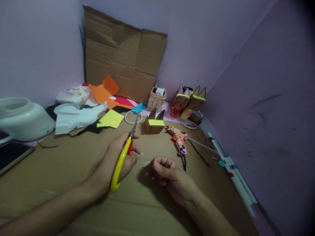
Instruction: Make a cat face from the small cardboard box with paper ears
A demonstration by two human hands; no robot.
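My left hand [125,157] is closed around a pair of scissors [121,165] with yellow and red handles; the blades point away from me and upward. My right hand [166,172] is curled over the cardboard tabletop [128,209], thumb against the fingers, and whatever it may hold is hidden. Tiny white scraps [147,163] lie beside it. Beyond the hands stands a small cardboard box [154,128] with a yellow top and dark pointed ears. To its right lies a glue gun [180,137] covered in flowered paper, with a black cord.
Behind are yellow paper [112,118], orange paper [103,93], a white ring [133,116], a marker holder [157,98] and two eared paper figures [188,101]. White tubes [236,183] line the right wall. At left are a white pot [27,121] and a phone [14,155].
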